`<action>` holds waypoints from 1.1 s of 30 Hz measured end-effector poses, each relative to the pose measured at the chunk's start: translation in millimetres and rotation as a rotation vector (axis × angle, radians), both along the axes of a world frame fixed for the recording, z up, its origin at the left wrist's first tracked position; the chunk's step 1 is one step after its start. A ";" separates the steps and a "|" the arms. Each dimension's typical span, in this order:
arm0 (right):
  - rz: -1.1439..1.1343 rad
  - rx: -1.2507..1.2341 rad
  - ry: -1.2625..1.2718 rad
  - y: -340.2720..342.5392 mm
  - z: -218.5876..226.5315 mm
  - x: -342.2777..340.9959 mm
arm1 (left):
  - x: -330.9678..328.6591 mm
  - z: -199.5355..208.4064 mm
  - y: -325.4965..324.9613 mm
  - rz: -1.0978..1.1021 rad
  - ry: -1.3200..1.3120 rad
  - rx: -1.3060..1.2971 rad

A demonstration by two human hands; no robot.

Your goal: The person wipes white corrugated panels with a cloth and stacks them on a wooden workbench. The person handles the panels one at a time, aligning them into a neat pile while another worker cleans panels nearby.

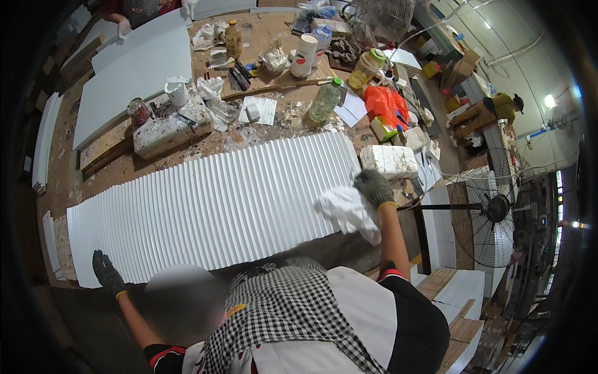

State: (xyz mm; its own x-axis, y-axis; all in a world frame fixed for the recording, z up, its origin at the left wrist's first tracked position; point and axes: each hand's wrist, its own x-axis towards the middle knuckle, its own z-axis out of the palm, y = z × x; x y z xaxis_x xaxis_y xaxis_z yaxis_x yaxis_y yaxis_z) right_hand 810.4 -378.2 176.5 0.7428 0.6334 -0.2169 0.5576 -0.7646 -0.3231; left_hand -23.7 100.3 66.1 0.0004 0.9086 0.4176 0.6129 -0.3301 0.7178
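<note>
A long row of narrow white slats, lying side by side like a ribbed sheet, stretches across the bench in front of me. My left hand, in a dark work glove, rests at the near left corner of the row, its fingers stretched out and holding nothing. At the right end, my right hand, gloved in the same way, is closed on a crumpled white cloth. The cloth hangs loosely over the near right end of the slats and looks slightly blurred.
Behind the slats stand a stained white block, a green-capped bottle and paper cups. Another white block sits by my right hand. Large white panels lie far left near another person's gloved hands. A fan stands right.
</note>
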 end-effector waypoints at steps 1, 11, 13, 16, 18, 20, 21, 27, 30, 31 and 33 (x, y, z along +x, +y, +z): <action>-0.088 -0.082 0.153 -14.8 10.1 -7.5 | -0.9 -1.4 0.5 0.005 0.158 0.062; -0.140 0.105 -0.033 85.5 -29.1 82.5 | 5.2 6.2 -4.0 0.085 0.267 -0.038; -0.180 0.083 -0.076 122.1 -31.5 99.4 | 6.0 9.1 -4.5 0.095 0.365 0.000; -0.115 -0.019 -0.291 165.4 -12.1 84.9 | 4.7 12.1 -5.6 0.081 0.475 0.063; -0.079 0.132 -0.271 185.3 14.6 50.2 | 2.3 12.1 -5.7 0.062 0.388 0.062; -0.075 0.400 -0.088 197.7 43.4 -4.1 | -1.0 9.9 -5.3 0.075 0.428 0.030; -0.024 0.642 -0.031 203.2 54.1 -38.9 | -3.5 9.1 -4.8 0.071 0.465 0.071; 0.507 0.821 0.164 233.3 54.8 -214.6 | -1.1 -10.0 8.4 0.057 -0.153 -0.129; 0.347 0.698 0.112 179.5 41.0 -213.4 | -4.7 -7.9 7.2 0.048 0.345 0.049; 0.302 0.688 -0.102 150.1 40.0 -204.3 | -6.3 -4.7 5.4 0.035 0.340 0.067; 0.109 0.449 -0.227 87.8 41.1 -176.2 | -3.7 0.2 4.1 0.032 0.363 0.066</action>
